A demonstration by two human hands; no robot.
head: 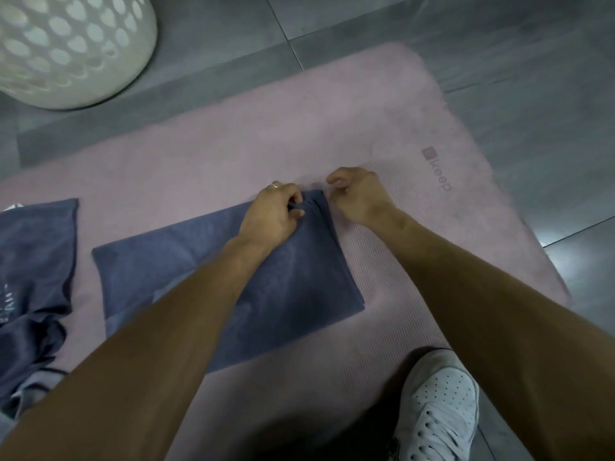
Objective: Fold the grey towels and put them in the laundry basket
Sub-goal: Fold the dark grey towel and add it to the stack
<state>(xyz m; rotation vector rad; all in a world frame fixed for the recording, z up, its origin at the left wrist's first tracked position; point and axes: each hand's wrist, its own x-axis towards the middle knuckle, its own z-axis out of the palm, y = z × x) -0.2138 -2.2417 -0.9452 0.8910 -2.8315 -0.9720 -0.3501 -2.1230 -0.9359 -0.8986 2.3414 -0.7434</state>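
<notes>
While pinching far corner of grey towel: left hand; right hand (loosely curled, empty) just beside; long axis trailing left.

A pink mat on grey tiles; a white sneaker.

Towel slate grey-blue, plain. Mat pale pink, fine ribbing. Basket off-white, oval holes. Floor dark grey tiles. Shoe white, perforated.
</notes>
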